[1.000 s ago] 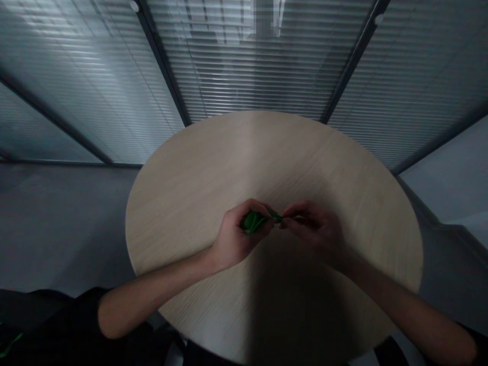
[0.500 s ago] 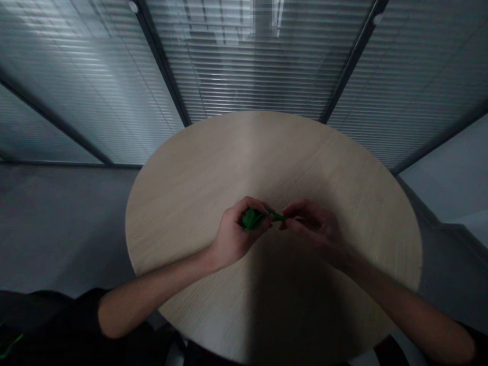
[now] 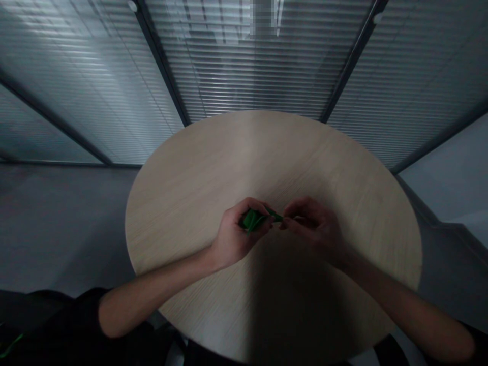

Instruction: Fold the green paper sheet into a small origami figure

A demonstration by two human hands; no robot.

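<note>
My left hand point(image 3: 234, 239) is closed around a small green folded piece point(image 3: 250, 219). Part of it shows in the hollow between thumb and fingers, with creased, leaf-like edges. Its narrow end sticks out to the right past the left fingertips. There the thumb and fingers of my right hand point(image 3: 322, 231) pinch the tip. Both hands are over the middle of the round table. In the dim light I cannot tell whether the piece is paper or cloth, and my left fingers hide much of it.
The round wooden table point(image 3: 179, 193) has a pale top, with a dark shadow across its near side. Behind it stand glass panels with blinds point(image 3: 244, 81) between dark frames. Grey floor point(image 3: 76, 218) shows at the left.
Both hands keep their hold on the green piece. The right fingers have bent slightly and shifted a little, and the visible green folds have turned a touch.
</note>
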